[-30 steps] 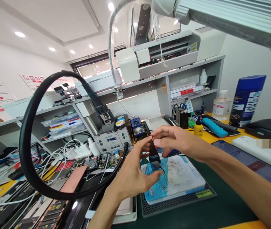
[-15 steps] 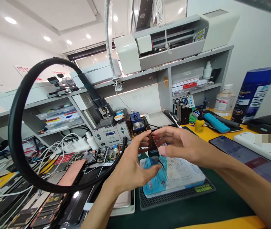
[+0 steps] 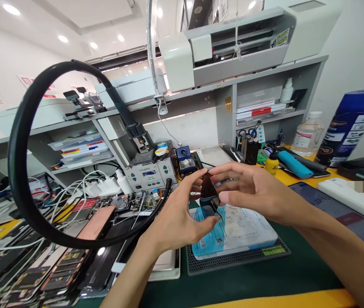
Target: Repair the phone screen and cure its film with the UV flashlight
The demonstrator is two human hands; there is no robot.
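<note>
Between my two hands is a dark, glossy phone screen [image 3: 208, 189], tilted and seen at a steep angle, with what looks like a thin dark flex cable hanging from its lower end. My left hand [image 3: 182, 218] curves round it, fingertips at the top edge and thumb near the bottom. From the other side my right hand [image 3: 249, 192] pinches it, fingers at the far edge and thumb against the near side. Below both hands lies a blue-and-white flat box [image 3: 246, 233] on a dark perforated pad [image 3: 230, 267].
A black hose [image 3: 18, 171] loops at the left from a hot-air station [image 3: 150, 177]. Phone parts [image 3: 57, 273] and white cables crowd the left. A large phone [image 3: 339, 209], a yellow bottle [image 3: 271, 164] and a blue spray can [image 3: 350, 128] stand or lie at the right.
The phone screen has tilted, showing more of its dark face. Both hands keep hold of it with little movement. The whole view has shifted slightly.
</note>
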